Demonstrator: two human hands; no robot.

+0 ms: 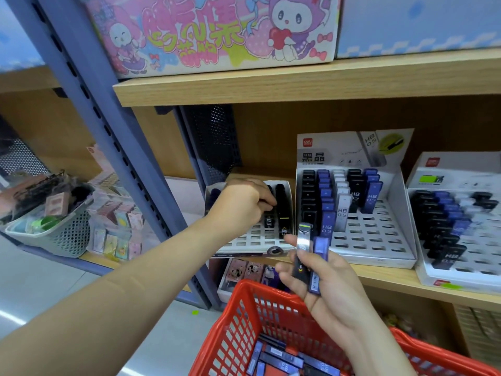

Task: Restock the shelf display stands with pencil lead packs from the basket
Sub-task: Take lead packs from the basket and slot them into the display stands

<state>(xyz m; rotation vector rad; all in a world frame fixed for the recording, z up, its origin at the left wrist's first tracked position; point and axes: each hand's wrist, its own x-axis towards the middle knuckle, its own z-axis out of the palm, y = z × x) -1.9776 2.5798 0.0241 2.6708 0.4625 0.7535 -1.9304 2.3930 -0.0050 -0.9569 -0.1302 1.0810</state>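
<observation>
Two lead packs (pixel 303 253) sit pinched in the right hand's (pixel 333 289) curled fingers (pixel 291 240), above the red basket (pixel 244 287). Beyond them, the left hand's (pixel 241 202) fingers (pixel 264 203) curl round a black pack (pixel 269 221) in a display stand (pixel 252 238) on the wooden shelf (pixel 379 279).

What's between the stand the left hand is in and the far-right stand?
A third stand, part-filled with black, blue and white lead packs, in the head view.

Person seen by arms only: left hand (pixel 241 204) and right hand (pixel 329 291) bare, forearms bare up to near frame edge.
</observation>
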